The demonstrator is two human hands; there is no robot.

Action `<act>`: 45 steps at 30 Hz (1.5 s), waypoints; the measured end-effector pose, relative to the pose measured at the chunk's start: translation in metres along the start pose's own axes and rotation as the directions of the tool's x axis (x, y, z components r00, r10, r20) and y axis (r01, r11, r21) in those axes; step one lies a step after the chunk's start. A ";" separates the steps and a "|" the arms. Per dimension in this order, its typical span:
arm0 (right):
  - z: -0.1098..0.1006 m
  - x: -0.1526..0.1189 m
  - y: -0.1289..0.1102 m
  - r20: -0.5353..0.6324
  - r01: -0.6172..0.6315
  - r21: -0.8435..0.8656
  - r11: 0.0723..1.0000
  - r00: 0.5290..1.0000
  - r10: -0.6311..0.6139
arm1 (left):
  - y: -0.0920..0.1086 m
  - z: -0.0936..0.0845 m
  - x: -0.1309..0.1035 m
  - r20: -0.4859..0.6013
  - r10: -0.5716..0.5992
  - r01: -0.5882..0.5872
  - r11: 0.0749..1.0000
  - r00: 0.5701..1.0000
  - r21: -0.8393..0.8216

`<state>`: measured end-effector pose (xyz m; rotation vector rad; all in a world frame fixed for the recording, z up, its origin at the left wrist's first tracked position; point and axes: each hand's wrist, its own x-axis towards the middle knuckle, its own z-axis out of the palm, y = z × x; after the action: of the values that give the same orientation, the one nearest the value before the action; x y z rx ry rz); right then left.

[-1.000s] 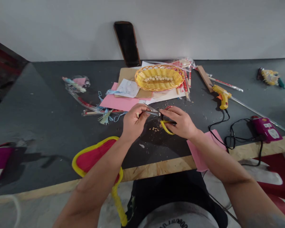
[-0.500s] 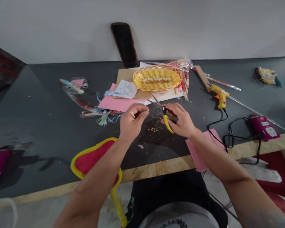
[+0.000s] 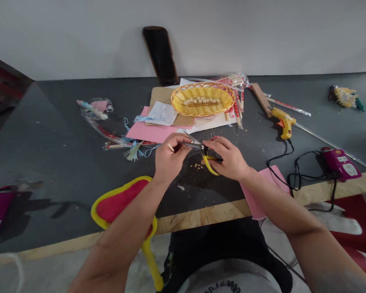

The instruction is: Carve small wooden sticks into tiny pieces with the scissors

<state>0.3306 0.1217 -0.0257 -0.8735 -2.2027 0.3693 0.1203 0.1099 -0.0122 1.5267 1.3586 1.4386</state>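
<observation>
My left hand [image 3: 171,156] is closed on a thin pale wooden stick [image 3: 170,147], most of it hidden inside the fingers. A pair of scissors [image 3: 212,165] with yellow handles is gripped in my right hand [image 3: 227,158]. Their blades are apart and reach my left fingertips, where the stick's end sits. Below the hands, several small cut pieces [image 3: 197,166] and crumbs lie on the dark table [image 3: 64,162]. Behind them stands a yellow woven basket [image 3: 201,109] with small pale pieces in it.
Pink paper [image 3: 151,132], tassels [image 3: 134,151] and wrapped chopsticks [image 3: 238,110] surround the basket. A phone [image 3: 160,55] leans on the wall. To the right are a yellow glue gun [image 3: 285,122], its cord and a purple power socket [image 3: 341,162]. A red fan with yellow edging [image 3: 118,199] lies under my left forearm.
My right hand has moved left with the scissors, bringing the blades from beside my left fingertips onto them. My left hand has barely moved and keeps the stick.
</observation>
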 end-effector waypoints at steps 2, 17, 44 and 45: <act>0.000 0.000 0.000 0.010 -0.015 0.002 1.000 1.000 0.015 | 0.000 0.000 0.000 -0.008 -0.016 0.016 1.000 1.000 -0.002; 0.008 -0.002 -0.002 -0.038 0.013 0.065 0.998 0.999 -0.011 | -0.007 0.003 -0.004 -0.060 0.019 -0.023 0.998 0.998 -0.066; 0.005 0.006 0.018 -0.182 -0.246 0.239 0.940 0.939 0.292 | -0.002 -0.008 0.003 0.608 -0.159 -0.307 0.747 0.778 0.589; 0.005 0.006 0.019 -0.182 -0.253 0.248 0.935 0.936 0.302 | -0.004 -0.009 0.004 0.601 -0.145 -0.303 0.756 0.786 0.580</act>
<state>0.3332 0.1396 -0.0357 -1.0520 -1.7991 0.6138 0.1103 0.1126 -0.0127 2.2659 1.4232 0.3545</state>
